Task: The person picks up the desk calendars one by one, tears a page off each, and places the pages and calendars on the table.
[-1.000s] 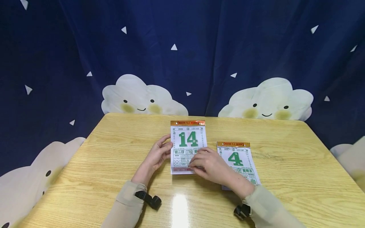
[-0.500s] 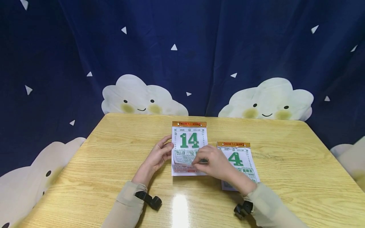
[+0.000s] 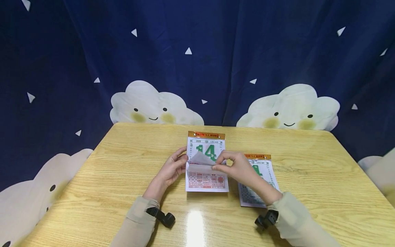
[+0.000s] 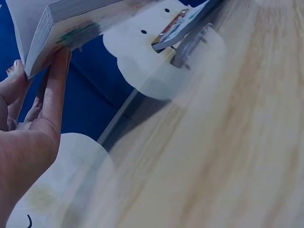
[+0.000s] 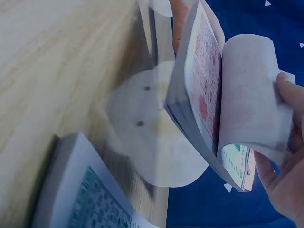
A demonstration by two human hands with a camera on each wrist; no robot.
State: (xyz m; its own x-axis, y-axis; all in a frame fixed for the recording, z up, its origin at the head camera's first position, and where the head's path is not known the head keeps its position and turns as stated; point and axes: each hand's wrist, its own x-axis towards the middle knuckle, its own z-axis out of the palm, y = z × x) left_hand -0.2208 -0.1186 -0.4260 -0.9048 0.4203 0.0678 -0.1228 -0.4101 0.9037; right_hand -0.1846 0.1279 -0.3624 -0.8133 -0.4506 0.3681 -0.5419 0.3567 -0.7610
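Note:
A tear-off calendar with a green 14 and an orange-gold header strip is raised off the wooden table. My left hand grips its left edge, thumb on the front and fingers behind, as the left wrist view also shows. With thumb and fingertips my right hand pinches the lower part of the top page, which curls upward. Red print shows on the sheet beneath, while the lower half of the 14 page is hidden. A second calendar with a green 4 lies to the right, partly behind my right forearm.
The wooden table extends around both calendars, with its far edge close to a dark blue curtain printed with clouds and triangles. Each wrist wears a black strap with a small camera.
My right hand has moved up, lifting and curling the bottom of the 14 page to uncover red print. The calendar has shifted slightly right; my left hand keeps its hold.

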